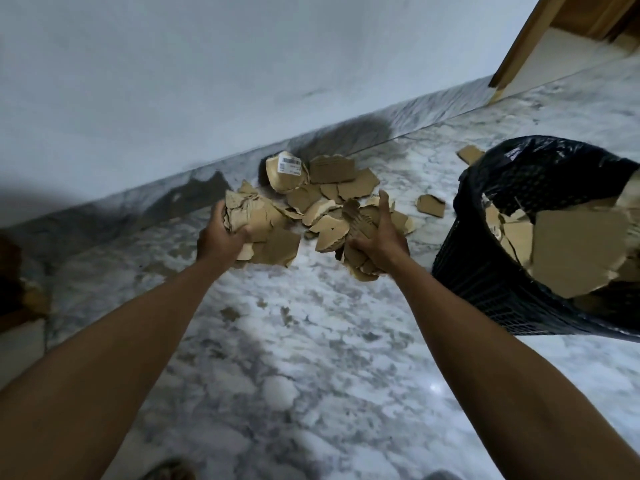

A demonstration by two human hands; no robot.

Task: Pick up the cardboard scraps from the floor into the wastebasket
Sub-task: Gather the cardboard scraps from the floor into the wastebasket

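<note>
- 2 bare forearms reach forward over the grey-white marble floor [277, 358], toward the heap of scraps.
- The left hand [221, 237] is curled round a bunch of torn cardboard scraps [256, 223], fingers wrapped over the far edge and thumb pressed on the near side; the bunch sits at the left end of the heap.
- The right hand [377, 240] grips a second bunch of scraps [360, 265] in its palm, with the fingers stretched up along the far side of the pieces; this bunch is at the near right of the heap.
- The black mesh wastebasket [485, 282], lined with a black plastic bag [540, 168], stands to the right of the heap and already holds several large cardboard pieces [575, 244].
- The heap of cardboard scraps [332, 192] lies on the floor beyond the hands, against the marble skirting.
- At the far end of the heap lies a piece with a white barcode label [290, 166].
- 2 loose scraps lie apart from the heap: 1 [431, 205] between heap and wastebasket, 1 [470, 154] beyond the wastebasket's rim.
- A pale wall [207, 81] rises behind the heap; a wooden door frame [519, 46] is far to its right.
</note>
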